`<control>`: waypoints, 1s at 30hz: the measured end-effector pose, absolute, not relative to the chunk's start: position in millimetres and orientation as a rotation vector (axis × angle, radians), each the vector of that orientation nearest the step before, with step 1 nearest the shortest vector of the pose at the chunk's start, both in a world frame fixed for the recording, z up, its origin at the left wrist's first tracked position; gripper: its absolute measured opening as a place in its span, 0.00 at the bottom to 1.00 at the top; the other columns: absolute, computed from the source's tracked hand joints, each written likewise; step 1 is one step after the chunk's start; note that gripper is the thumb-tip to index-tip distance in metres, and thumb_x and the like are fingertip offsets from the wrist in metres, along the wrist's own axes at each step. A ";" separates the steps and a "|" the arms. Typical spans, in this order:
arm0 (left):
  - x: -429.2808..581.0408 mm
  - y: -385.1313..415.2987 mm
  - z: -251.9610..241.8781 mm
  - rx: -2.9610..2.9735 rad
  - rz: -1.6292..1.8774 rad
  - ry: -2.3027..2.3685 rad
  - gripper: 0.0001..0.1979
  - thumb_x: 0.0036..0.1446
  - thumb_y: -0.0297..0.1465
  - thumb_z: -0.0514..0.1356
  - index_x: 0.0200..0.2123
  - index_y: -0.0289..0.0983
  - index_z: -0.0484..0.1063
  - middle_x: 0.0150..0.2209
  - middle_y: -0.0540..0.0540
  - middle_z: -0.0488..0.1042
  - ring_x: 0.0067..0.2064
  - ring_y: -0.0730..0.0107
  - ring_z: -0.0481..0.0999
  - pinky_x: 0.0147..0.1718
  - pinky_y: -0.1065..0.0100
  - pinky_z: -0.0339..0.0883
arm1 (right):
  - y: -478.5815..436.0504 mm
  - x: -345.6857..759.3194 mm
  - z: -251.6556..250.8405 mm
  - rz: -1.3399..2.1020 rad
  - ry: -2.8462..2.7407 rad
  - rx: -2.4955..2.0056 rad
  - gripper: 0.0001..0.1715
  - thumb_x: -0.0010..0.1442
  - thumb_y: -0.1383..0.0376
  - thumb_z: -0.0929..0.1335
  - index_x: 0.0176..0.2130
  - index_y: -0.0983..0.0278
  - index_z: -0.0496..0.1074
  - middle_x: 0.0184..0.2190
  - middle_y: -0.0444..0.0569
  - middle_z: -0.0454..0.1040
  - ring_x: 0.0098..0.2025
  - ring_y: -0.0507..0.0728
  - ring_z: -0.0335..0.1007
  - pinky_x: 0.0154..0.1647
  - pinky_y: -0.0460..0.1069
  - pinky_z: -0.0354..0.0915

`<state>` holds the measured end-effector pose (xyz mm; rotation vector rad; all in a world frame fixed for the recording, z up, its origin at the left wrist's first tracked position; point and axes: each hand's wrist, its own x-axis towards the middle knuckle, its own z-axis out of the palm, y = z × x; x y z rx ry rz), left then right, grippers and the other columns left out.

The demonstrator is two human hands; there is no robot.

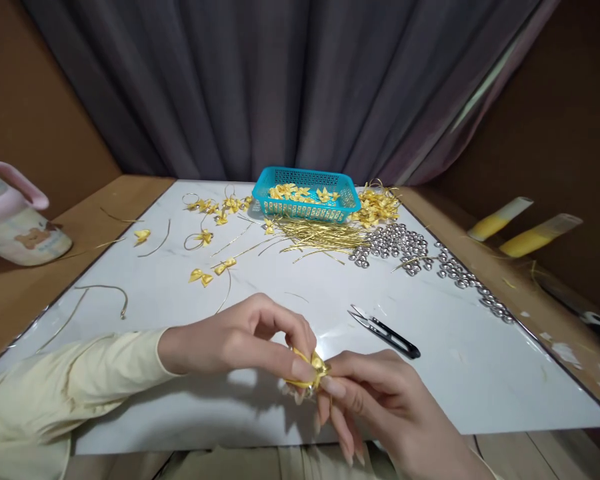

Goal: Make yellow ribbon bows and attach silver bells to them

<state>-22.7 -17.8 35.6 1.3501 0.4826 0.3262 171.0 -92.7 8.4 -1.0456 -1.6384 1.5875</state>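
Near the front edge of the table, my left hand (263,343) pinches a shiny yellow ribbon bow (318,365) between thumb and fingers. My right hand (375,393) meets it from the right, thumb and forefinger closed at the bow's right side. A bit of thin gold cord seems to show below those fingertips, but its run is hidden. Something small and silvery shows under the bow, partly covered by my left fingers. Black-handled thread snips (387,333) lie to the right, beyond my right hand.
A blue basket (307,212) with yellow bows stands at the back, a bow pile (377,205) beside it. Gold cords (320,237) and silver beads (400,241) lie before it. Finished-looking bows (200,238) are scattered left. A pink-lidded bottle (23,223) and two yellow-filled tubes (540,235) flank the white sheet.
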 end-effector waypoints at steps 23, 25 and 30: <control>-19.8 -16.6 20.9 1.179 0.307 0.472 0.06 0.51 0.30 0.62 0.26 0.33 0.74 0.29 0.46 0.71 0.35 0.67 0.68 0.38 0.66 0.60 | -96.8 173.8 15.2 -0.050 -2.132 -0.914 0.19 0.56 0.75 0.66 0.48 0.64 0.72 0.33 0.51 0.67 0.38 0.57 0.58 0.40 0.53 0.61; -19.2 -16.9 20.1 1.165 0.316 0.487 0.06 0.50 0.30 0.62 0.26 0.33 0.74 0.29 0.47 0.71 0.34 0.68 0.68 0.37 0.67 0.61 | -95.8 174.1 14.8 -0.009 -2.091 -0.883 0.17 0.57 0.75 0.65 0.46 0.65 0.73 0.31 0.51 0.66 0.37 0.57 0.59 0.38 0.53 0.61; -16.8 -18.4 22.2 1.211 0.298 0.523 0.06 0.51 0.28 0.62 0.24 0.33 0.73 0.27 0.48 0.71 0.31 0.71 0.68 0.34 0.70 0.61 | -89.1 177.7 23.0 0.262 -1.909 -0.934 0.11 0.56 0.76 0.66 0.38 0.65 0.73 0.29 0.49 0.64 0.34 0.55 0.61 0.32 0.50 0.61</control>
